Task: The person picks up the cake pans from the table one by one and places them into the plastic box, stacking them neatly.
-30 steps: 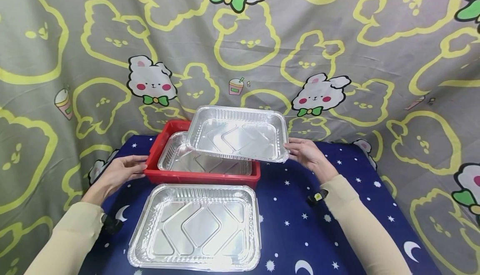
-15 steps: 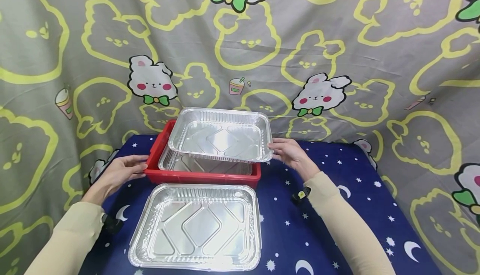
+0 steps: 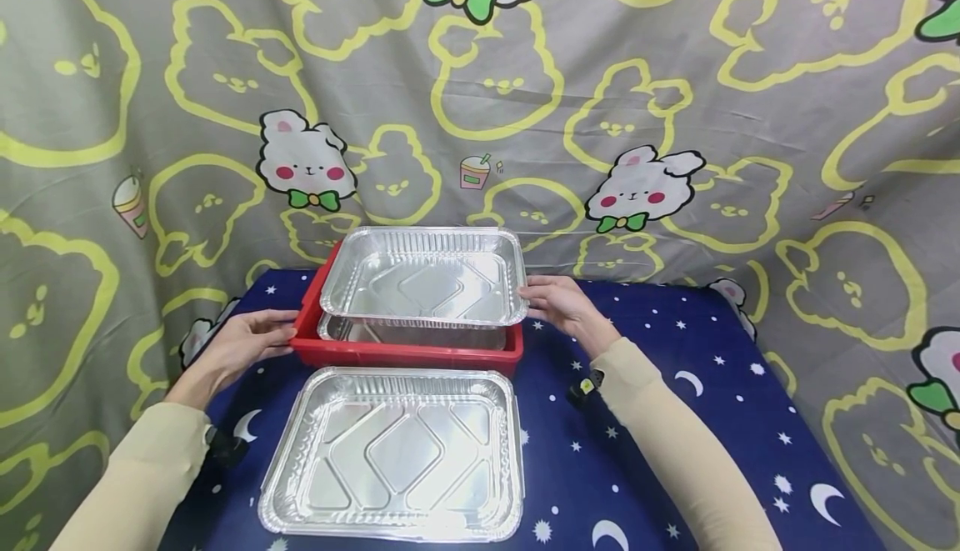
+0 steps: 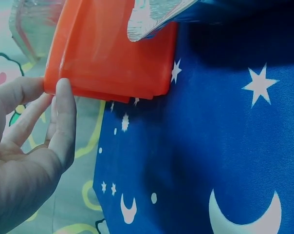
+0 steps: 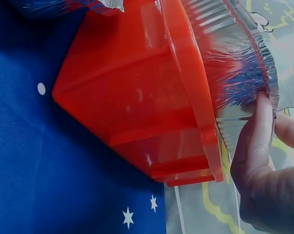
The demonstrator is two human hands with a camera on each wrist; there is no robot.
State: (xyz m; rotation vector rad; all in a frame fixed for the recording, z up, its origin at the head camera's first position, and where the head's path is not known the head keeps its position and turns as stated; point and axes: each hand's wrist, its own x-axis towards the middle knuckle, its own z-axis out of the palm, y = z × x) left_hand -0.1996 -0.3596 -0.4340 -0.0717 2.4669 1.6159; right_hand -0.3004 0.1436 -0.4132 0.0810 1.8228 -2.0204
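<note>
My right hand pinches the right rim of a rectangular foil tray, holding it above a red plastic bin. Another foil tray sits inside the bin, mostly hidden under the held one. At the bin's left end, my left hand holds the rim between thumb and fingers, as the left wrist view shows at the bin's corner. In the right wrist view, the thumb and fingers grip the crinkled edge of the held tray, just above the bin's rim.
A third foil tray lies in front of the bin on a dark blue cloth with stars and moons. Behind the table hangs a grey curtain with cartoon animals.
My right hand has carried the foil tray leftward and a little lower, so it now hangs more squarely over the bin. The left hand has stayed at the bin's rim.
</note>
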